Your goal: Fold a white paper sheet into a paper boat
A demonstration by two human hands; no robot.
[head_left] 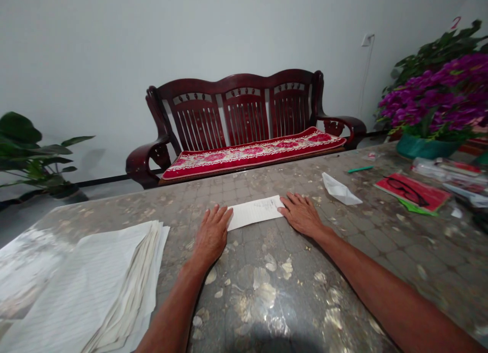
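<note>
A folded strip of lined paper (pixel 254 212) lies flat on the patterned table, with some handwriting near its right end. My left hand (pixel 212 233) rests palm down on its left end, fingers stretched out. On the right end my right hand (pixel 302 214) lies flat too, its fingers extended over the edge. The parts of the strip under my fingers are hidden. Off to the right of my right hand sits a folded white paper boat (pixel 340 190). A stack of lined sheets (pixel 99 271) lies to the left of my left forearm.
On the right are a green pen (pixel 360 169), a red booklet (pixel 430 196) with black glasses (pixel 407 189) on it, and a teal pot (pixel 427 147) of purple flowers. Behind the table (pixel 263 271) stands a dark wooden bench (pixel 244 109). A leafy plant (pixel 41 150) is at left.
</note>
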